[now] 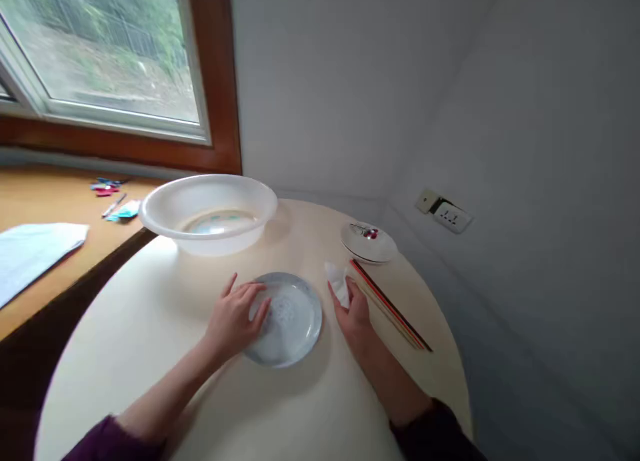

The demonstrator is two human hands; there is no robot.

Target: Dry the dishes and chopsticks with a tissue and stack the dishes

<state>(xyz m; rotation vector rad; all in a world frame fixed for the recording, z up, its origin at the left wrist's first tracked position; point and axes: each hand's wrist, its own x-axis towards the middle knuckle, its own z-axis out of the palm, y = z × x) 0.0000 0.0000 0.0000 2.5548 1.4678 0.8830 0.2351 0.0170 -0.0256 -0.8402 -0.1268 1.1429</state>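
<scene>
1. Round table [270, 421], pale: reached over from the near edge by two bare hands in dark purple sleeves.
2. Large plate [295, 331], grey-blue rim: set flat near the middle of the table, between the hands.
3. Left hand [237, 317]: held over the left part of the large plate, fingers apart and slightly curled, nothing gripped; whether the plate is touched cannot be told.
4. Right hand [356, 313]: placed right of the large plate, thumb and fingers clamped on the white tissue.
5. White tissue [337, 284]: crumpled, held off the plate's right side.
6. Thin sticks [393, 307], dark, red and pale: laid side by side, slanted, right of the right hand.
7. Small white plate [375, 249]: set at the far right, topped with small red-and-silver pieces.
8. Wide basin [220, 246], translucent white: stood at the far left of the table.
9. Wall socket [453, 217]: mounted on the right wall.
10. Window [110, 54], brown-framed: set at far left.
</scene>
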